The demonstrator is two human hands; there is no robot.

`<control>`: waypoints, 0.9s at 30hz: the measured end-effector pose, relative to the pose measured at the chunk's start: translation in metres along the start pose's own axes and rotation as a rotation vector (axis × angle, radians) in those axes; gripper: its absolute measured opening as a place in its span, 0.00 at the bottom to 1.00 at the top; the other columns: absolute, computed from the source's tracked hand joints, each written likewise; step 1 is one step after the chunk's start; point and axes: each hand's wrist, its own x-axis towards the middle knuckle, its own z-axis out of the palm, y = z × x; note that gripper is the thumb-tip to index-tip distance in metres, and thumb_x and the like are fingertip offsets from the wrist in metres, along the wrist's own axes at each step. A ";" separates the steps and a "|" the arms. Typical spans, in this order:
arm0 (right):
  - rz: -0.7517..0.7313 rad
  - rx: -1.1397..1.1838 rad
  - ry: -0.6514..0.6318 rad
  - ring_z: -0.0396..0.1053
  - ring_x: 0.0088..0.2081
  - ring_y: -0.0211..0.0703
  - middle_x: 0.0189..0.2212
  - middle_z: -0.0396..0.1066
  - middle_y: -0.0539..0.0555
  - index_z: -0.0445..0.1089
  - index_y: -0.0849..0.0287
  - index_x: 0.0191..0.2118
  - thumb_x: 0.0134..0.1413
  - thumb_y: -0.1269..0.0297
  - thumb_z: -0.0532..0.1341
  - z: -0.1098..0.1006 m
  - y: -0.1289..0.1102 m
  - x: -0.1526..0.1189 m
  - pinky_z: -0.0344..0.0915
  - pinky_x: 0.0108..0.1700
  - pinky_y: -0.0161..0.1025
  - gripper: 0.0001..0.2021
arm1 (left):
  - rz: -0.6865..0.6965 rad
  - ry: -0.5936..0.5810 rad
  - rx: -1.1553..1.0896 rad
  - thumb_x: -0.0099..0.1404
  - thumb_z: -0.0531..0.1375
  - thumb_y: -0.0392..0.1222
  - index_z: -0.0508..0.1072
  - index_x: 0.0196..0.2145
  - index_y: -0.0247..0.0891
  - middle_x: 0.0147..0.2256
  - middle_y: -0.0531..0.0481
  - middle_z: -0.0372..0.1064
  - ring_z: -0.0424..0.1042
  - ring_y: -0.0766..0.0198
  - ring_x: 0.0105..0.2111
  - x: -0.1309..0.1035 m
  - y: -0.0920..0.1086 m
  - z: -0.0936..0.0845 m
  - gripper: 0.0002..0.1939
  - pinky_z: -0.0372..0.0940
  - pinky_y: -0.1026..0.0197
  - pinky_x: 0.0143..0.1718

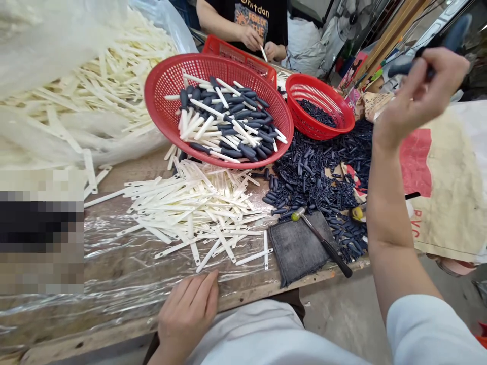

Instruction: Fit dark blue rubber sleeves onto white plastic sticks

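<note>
My left hand (189, 306) rests at the table's front edge, back up, its fingers together and nothing seen in them. My right hand (428, 88) is raised at the upper right, its fingers closed round a dark object (452, 38) that is blurred. In front of my left hand lies a pile of flat white sticks (198, 200). Right of it is a heap of small dark blue handles (315, 167). A hammer (321, 241) with a yellow head lies on a folded dark cloth (299, 248) near the edge.
A large red basket (160, 96) holds white sticks with dark handles. Behind the heap stands a smaller red basket (342, 114) with dark pieces. Plastic bags of white sticks (114, 76) fill the left. Across the table (114, 268), a person (243, 23) holds a white stick.
</note>
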 end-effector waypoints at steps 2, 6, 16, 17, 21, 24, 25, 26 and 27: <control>-0.080 -0.337 -0.043 0.59 0.57 0.44 0.49 0.65 0.59 0.66 0.59 0.47 0.71 0.62 0.44 0.018 0.013 0.013 0.52 0.65 0.48 0.15 | 0.009 0.007 0.012 0.60 0.65 0.26 0.73 0.42 0.32 0.28 0.48 0.75 0.71 0.58 0.30 0.001 0.000 0.001 0.13 0.65 0.57 0.37; -0.023 -0.523 -0.471 0.65 0.52 0.46 0.53 0.68 0.58 0.70 0.59 0.53 0.63 0.66 0.57 0.044 0.043 -0.023 0.61 0.56 0.46 0.14 | -0.001 0.010 0.022 0.59 0.65 0.26 0.73 0.42 0.32 0.28 0.48 0.75 0.71 0.58 0.29 0.002 0.000 0.001 0.13 0.65 0.57 0.37; 0.100 -0.624 -1.164 0.72 0.34 0.45 0.30 0.77 0.52 0.74 0.53 0.40 0.56 0.52 0.64 -0.027 0.044 -0.167 0.59 0.37 0.37 0.12 | 0.007 -0.024 -0.004 0.58 0.66 0.27 0.74 0.41 0.33 0.27 0.48 0.75 0.70 0.58 0.30 0.002 -0.001 -0.001 0.13 0.65 0.57 0.37; 0.132 -0.616 -1.178 0.72 0.34 0.45 0.31 0.77 0.50 0.73 0.52 0.42 0.54 0.53 0.65 -0.031 0.047 -0.176 0.58 0.36 0.36 0.12 | 0.007 -0.026 -0.003 0.58 0.66 0.27 0.74 0.41 0.33 0.28 0.48 0.75 0.71 0.58 0.30 0.002 -0.001 -0.001 0.13 0.65 0.57 0.37; 0.226 -0.605 -1.125 0.72 0.35 0.44 0.32 0.76 0.48 0.69 0.51 0.48 0.55 0.65 0.60 -0.037 0.059 -0.199 0.59 0.36 0.35 0.14 | 0.013 -0.030 -0.006 0.58 0.67 0.27 0.74 0.41 0.32 0.28 0.48 0.75 0.71 0.57 0.30 0.003 -0.001 -0.002 0.12 0.64 0.57 0.36; 0.284 -0.627 -1.003 0.72 0.35 0.44 0.32 0.76 0.51 0.69 0.52 0.49 0.60 0.65 0.53 -0.033 0.062 -0.202 0.60 0.38 0.37 0.14 | 0.012 -0.029 -0.007 0.58 0.66 0.27 0.74 0.41 0.33 0.28 0.49 0.75 0.70 0.57 0.30 0.003 0.000 -0.001 0.13 0.64 0.57 0.35; 0.304 -0.644 -0.968 0.73 0.36 0.46 0.33 0.76 0.52 0.70 0.53 0.47 0.61 0.62 0.52 -0.030 0.062 -0.202 0.61 0.38 0.38 0.13 | 0.011 -0.028 -0.006 0.58 0.67 0.27 0.74 0.41 0.33 0.28 0.49 0.75 0.70 0.57 0.30 0.003 0.000 0.000 0.13 0.64 0.57 0.35; 0.321 -0.672 -0.946 0.73 0.37 0.48 0.34 0.76 0.55 0.71 0.53 0.45 0.62 0.58 0.52 -0.027 0.062 -0.202 0.61 0.39 0.39 0.13 | 0.011 -0.027 -0.005 0.58 0.67 0.27 0.74 0.41 0.33 0.28 0.48 0.75 0.70 0.57 0.30 0.004 0.000 0.000 0.13 0.64 0.57 0.35; 0.332 -0.708 -0.944 0.73 0.38 0.51 0.35 0.77 0.57 0.72 0.54 0.43 0.62 0.52 0.54 -0.024 0.062 -0.202 0.62 0.39 0.41 0.15 | 0.011 -0.028 -0.005 0.58 0.67 0.27 0.74 0.41 0.32 0.28 0.48 0.75 0.70 0.57 0.30 0.004 0.000 0.000 0.13 0.64 0.57 0.35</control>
